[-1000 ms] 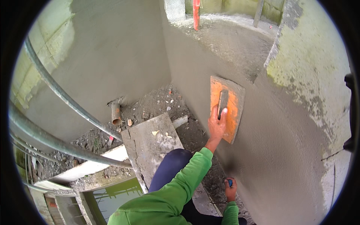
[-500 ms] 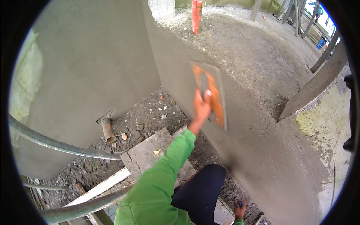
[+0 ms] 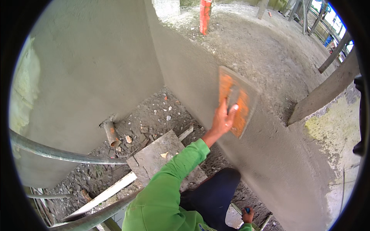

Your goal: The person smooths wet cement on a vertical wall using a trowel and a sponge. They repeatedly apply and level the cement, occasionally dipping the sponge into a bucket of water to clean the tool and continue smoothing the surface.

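Mostly, the right hand hides a small blue object.

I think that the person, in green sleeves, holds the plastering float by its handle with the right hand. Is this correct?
Not the right hand: the head view shows the left hand holding the plastering float by its handle. The green sleeves are correct.

Grey-smeared orange float, slanted, in the left fingers
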Available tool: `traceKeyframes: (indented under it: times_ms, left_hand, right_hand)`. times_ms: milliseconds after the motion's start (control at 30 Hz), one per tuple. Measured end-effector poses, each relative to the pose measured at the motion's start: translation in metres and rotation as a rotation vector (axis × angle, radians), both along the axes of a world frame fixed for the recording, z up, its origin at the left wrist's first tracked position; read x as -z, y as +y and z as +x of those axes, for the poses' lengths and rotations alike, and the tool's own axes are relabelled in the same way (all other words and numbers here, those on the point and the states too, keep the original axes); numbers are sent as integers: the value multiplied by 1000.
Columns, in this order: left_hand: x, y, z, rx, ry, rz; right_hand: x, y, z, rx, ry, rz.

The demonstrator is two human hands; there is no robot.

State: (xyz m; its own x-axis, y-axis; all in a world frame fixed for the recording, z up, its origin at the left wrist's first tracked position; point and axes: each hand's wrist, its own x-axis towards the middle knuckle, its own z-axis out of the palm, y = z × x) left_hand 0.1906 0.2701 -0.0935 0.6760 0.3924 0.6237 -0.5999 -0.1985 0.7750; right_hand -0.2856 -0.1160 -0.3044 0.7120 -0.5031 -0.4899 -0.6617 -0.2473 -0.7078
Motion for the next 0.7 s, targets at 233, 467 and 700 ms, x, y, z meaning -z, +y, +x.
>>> traceKeyframes:
  times_ms: [233,467,700]
  left_hand:
    - [-46,133,127,123,296,-218]
    - [11,15,-18,221,191,147]
    - [-42,145,90,76,324,-167]
  right_hand:
    - [50,-87,-81,-109,-229,-311]
    - [12,-10,-48,31,108,-12]
    - [-19,14,-57,61,113,10]
